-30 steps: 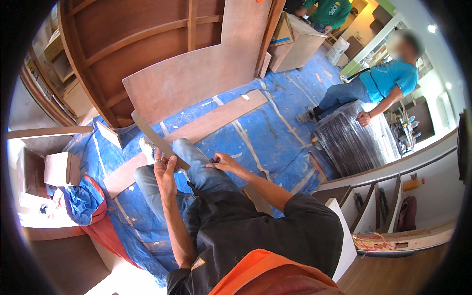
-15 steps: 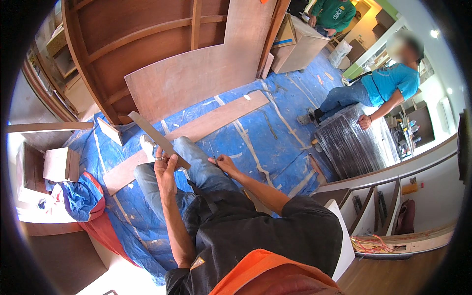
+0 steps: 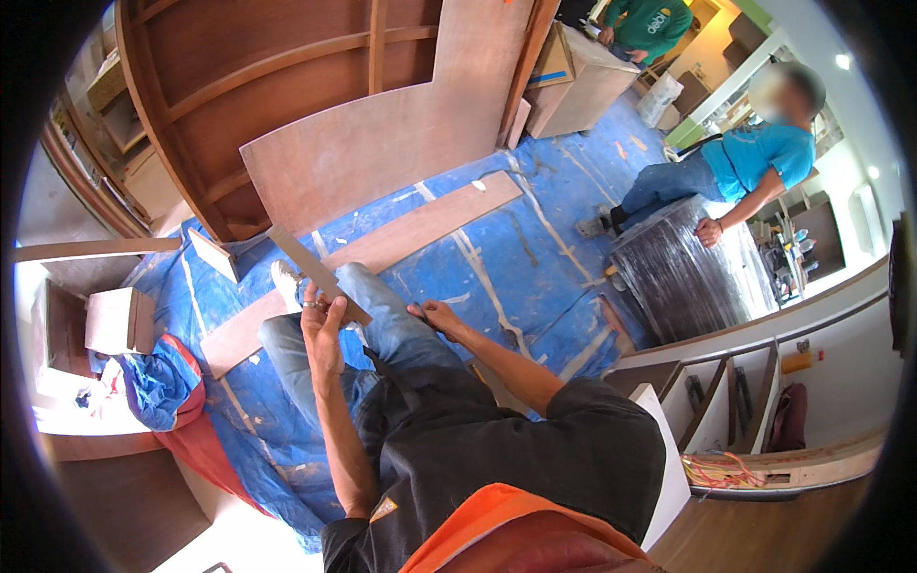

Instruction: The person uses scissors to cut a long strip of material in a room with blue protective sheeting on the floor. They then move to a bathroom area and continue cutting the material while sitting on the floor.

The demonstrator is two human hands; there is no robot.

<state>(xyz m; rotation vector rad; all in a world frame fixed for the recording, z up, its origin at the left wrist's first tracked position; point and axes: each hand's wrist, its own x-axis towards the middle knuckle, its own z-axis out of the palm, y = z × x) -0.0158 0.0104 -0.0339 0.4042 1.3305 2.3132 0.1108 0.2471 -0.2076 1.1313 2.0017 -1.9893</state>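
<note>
A long, narrow wooden strip rises at a slant above my knees. My left hand is closed around its lower part, thumb on the near side. To the right, over my thigh, my right hand is pinched on a small dark thing too small to make out. The right hand is apart from the strip. Below both hands are my legs in blue jeans, and a long wooden board lies on the floor beyond them.
Blue sheeting with tape strips covers the floor. A large curved wooden panel stands ahead. At the right, a person rests a hand on a plastic-wrapped stack; another person is at a wooden box.
The strip has turned in my left hand, and its far end has shifted slightly right. My right hand has barely moved.
</note>
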